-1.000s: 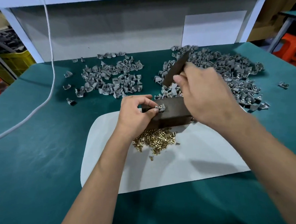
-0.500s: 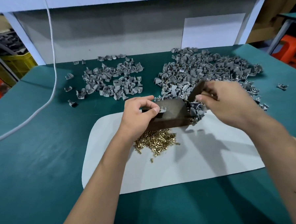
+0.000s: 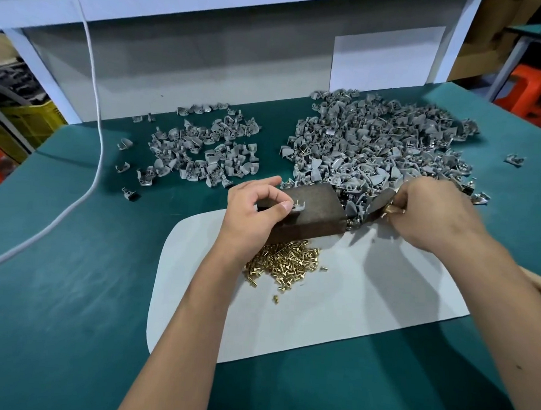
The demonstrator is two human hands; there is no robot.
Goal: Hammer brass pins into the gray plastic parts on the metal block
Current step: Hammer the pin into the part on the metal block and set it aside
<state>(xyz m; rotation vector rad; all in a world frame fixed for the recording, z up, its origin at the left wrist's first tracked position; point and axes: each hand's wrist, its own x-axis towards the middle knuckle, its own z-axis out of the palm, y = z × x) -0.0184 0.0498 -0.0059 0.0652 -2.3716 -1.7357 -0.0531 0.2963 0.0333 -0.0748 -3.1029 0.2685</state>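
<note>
Head view of a green table [image 3: 70, 288] with a white mat [image 3: 336, 302] near its centre. A dark metal block [image 3: 313, 207] stands on the mat's 12 o'clock edge. The left hand [image 3: 253, 213], at the block's 9 o'clock, pinches a gray plastic part [image 3: 298, 205] between thumb and forefinger, holding it on the block's top face. The right hand [image 3: 435, 213], at the block's 3 o'clock, is curled round a dark hammer [image 3: 380, 202] whose head lies low, beside the block; something brass shows under the fingers, what it is cannot be told. A heap of brass pins [image 3: 286, 265] lies on the mat at the block's 6 o'clock. Large pile of gray parts [image 3: 375, 147] at 1 o'clock; smaller pile [image 3: 203, 151] at 11 o'clock. A white cable [image 3: 94, 79] hangs at 10 o'clock.
</note>
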